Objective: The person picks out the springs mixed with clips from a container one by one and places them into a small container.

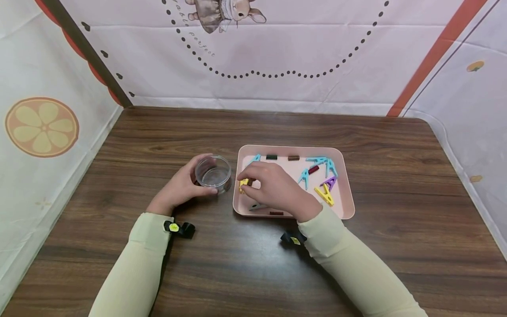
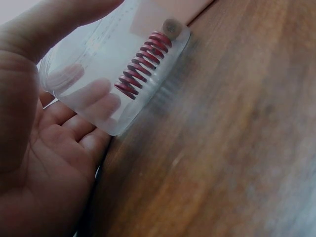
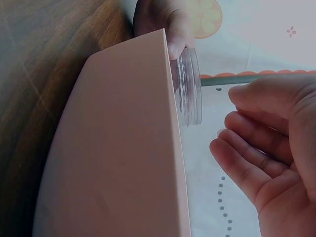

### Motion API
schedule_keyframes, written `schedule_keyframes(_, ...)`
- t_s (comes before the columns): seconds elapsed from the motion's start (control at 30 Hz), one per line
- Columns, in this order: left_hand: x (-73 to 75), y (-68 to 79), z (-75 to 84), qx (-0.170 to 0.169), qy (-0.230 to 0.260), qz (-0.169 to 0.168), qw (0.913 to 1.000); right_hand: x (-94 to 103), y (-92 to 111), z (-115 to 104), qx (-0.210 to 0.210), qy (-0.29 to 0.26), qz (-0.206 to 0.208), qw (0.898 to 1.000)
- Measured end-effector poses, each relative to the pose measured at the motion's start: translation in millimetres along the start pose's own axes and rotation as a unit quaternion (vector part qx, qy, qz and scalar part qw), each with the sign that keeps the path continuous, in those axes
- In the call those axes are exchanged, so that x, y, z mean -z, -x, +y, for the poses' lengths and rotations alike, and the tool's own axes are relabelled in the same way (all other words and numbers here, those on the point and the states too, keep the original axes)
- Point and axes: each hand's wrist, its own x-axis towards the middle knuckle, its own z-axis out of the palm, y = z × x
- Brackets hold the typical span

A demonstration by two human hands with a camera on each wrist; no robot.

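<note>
A clear round plastic tub (image 1: 214, 171) stands on the table; my left hand (image 1: 183, 185) grips it from the left, thumb on the near side and fingers round the back. Through its wall, in the left wrist view, a red coil spring (image 2: 143, 64) shows, along with a small brown round end (image 2: 172, 28) beside it. My right hand (image 1: 269, 187) hovers over the left part of a pink tray (image 1: 347, 193), fingers loosely bent. Nothing shows between those fingers (image 3: 239, 163) in the right wrist view. Below the fingertips are a yellow clip (image 1: 243, 185) and a brown spring (image 1: 251, 181).
Elsewhere in the tray lie blue clips (image 1: 303, 177), a purple clip (image 1: 329, 182), another yellow clip (image 1: 325, 195) and a grey clip (image 1: 256, 206). Springs lie there too: dark green (image 1: 271, 157), brown (image 1: 293, 158), red (image 1: 314, 169) and dark red (image 1: 276, 213). Printed cloth surrounds the wooden table (image 1: 396, 185).
</note>
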Motion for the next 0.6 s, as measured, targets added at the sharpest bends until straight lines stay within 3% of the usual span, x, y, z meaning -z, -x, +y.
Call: schedule_keyframes(0.6, 0.1, 0.5, 1.4, 0.006, 0.005, -0.001, 1.0, 8.8, 17.7, 5.6, 0.008, -0.005, -0.026, 1.0)
